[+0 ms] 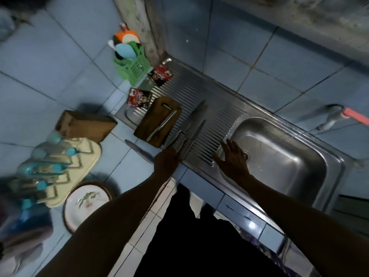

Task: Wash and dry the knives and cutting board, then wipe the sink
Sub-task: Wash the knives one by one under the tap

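Both forearms reach forward from the bottom of the view over the counter's front edge. On the tiled counter to the near left sits a round plate (85, 204) and a cream rack (65, 168) with blue-handled items.

The left hand (166, 163) lies at the front edge of the ribbed drainboard (215, 116), its fingers on the handles of a bunch of knives (189, 130); whether they curl round the handles cannot be told. The blades fan away from the hand across the ribs. One more knife (139, 151) lies on the tiles just left of that hand. The right hand (232, 158) is spread, fingers straight, holding nothing, over the near-left corner of the sink basin (299, 156), beside the drain.

Just beyond the left hand, the wooden cutting board (157, 121) rests on the drainboard with two utensils on top. A wooden knife block (85, 124) lies further left. Farther back are two red-and-black packets (139, 97) and a green basket (135, 64) of utensils.
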